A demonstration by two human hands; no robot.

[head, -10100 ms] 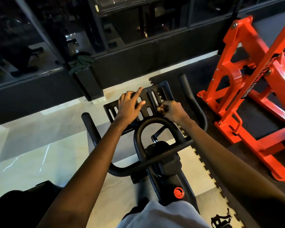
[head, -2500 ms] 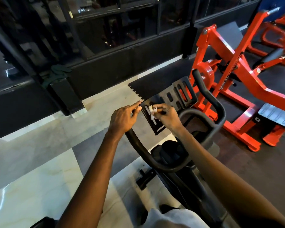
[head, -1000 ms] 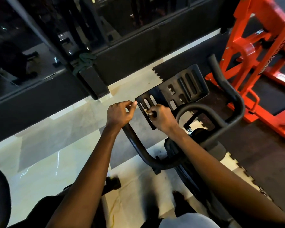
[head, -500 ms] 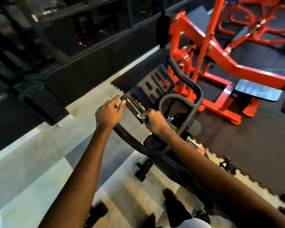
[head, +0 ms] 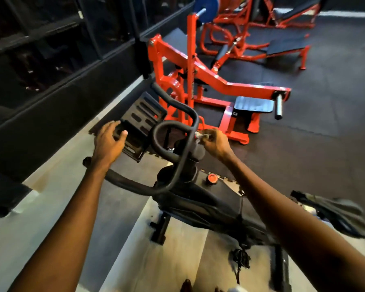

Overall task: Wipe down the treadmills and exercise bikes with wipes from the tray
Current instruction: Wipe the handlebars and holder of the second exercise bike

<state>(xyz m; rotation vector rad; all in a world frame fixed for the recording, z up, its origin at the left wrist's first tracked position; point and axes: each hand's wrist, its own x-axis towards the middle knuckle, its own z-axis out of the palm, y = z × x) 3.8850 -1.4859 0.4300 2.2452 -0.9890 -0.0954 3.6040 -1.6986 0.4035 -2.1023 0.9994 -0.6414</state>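
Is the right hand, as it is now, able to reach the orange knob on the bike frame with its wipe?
Probably yes. The orange knob sits uncovered on the frame, below the right hand pinching the wipe; the handlebar passes beside the hand, not between them.

Both bare arms reach forward from the bottom corners of the view, nearly straight. The left arm [head: 72, 218] ends in the left hand [head: 110, 142], palm down, fingers loosely spread and thumb out, resting on the near edge of the black tray [head: 143, 114]. The right arm [head: 282, 207] ends in the right hand [head: 214, 143], knuckles up, fingers curled, pinching a small white wipe [head: 200, 135].
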